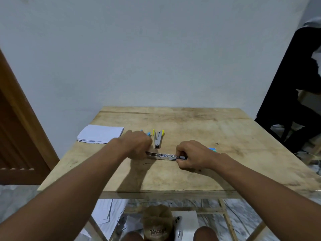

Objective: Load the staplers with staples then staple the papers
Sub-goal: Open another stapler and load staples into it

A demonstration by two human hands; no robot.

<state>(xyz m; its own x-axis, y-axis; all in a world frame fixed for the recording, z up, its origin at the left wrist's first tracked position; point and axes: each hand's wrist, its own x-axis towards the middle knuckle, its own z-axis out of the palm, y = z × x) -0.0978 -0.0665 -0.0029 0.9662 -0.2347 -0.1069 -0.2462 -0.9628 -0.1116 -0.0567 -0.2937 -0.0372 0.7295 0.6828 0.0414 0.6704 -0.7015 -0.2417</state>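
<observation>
A stapler lies opened out flat on the wooden table, its metal channel showing, stretched sideways between the two hands. The left hand is curled around the stapler's left end, knuckles up, and hides that end. The right hand pinches the right end, fingers bent in tightly around it. Both hands rest low on the tabletop.

Just behind the gap between the hands lies a second stapler, grey with yellow tips, pointing toward the person and touched by neither hand. Small blue parts peek out behind the left hand; I cannot tell what they belong to. A stack of white papers sits to the left of the left hand, apart from it. A blue box shows just behind the right hand.
</observation>
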